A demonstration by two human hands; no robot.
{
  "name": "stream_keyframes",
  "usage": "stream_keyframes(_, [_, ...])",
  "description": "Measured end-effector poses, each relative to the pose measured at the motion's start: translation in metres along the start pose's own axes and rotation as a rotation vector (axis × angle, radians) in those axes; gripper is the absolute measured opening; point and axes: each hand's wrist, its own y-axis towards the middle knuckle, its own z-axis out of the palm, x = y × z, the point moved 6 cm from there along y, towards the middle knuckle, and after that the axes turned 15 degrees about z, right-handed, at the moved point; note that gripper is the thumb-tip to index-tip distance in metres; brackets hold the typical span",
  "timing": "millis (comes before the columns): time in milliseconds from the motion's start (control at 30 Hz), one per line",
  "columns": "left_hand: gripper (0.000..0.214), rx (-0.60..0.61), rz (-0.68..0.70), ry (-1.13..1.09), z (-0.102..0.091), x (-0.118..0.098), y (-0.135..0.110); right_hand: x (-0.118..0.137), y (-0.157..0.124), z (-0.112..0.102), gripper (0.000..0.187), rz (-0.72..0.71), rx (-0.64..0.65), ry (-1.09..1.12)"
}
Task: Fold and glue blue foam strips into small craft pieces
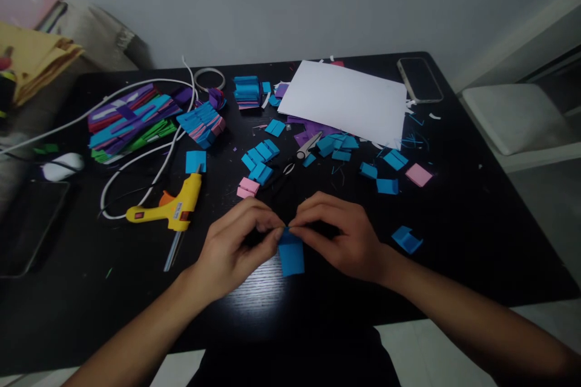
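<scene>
Between my two hands, near the front of the black table, hangs a small blue paper piece [291, 256]. My left hand [242, 239] pinches its upper left corner between thumb and forefinger. At the upper right corner, my right hand [340, 233] pinches the same paper. Just beyond the hands lie black-handled scissors [297, 160], partly spread, and a pink folded paper [247, 188]. Several folded blue papers [261, 154] are scattered behind them. To the right of my right hand rests a single bent blue paper [407, 240].
A yellow glue gun [181, 202] lies left, its tip over a blue paper square [193, 162]. White cable [109, 184] loops around it. Bundled coloured strips [131, 118], a white sheet [345, 97] and a phone [420, 80] lie toward the back. A white mouse [63, 166] sits far left.
</scene>
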Motion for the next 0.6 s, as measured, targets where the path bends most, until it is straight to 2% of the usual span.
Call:
stream_keyframes(100, [0.012,0.001,0.01,0.062,-0.008,0.006,0.0,-0.001,0.003,-0.007,0.006,0.048,-0.044,0.012])
stream_keyframes(267, [0.01,-0.131,-0.079,0.132,-0.028,0.017,0.001,-0.004,0.007,-0.02,0.009,0.139,-0.188,0.034])
stream_keyframes(433, [0.009,-0.073,-0.086,0.037,-0.013,0.01,0.002,-0.009,0.005,-0.015,0.01,0.168,-0.183,0.081])
stream_keyframes(600, [0.011,-0.073,-0.115,-0.003,-0.004,0.013,-0.001,-0.015,0.004,-0.009,0.01,0.227,-0.137,0.144])
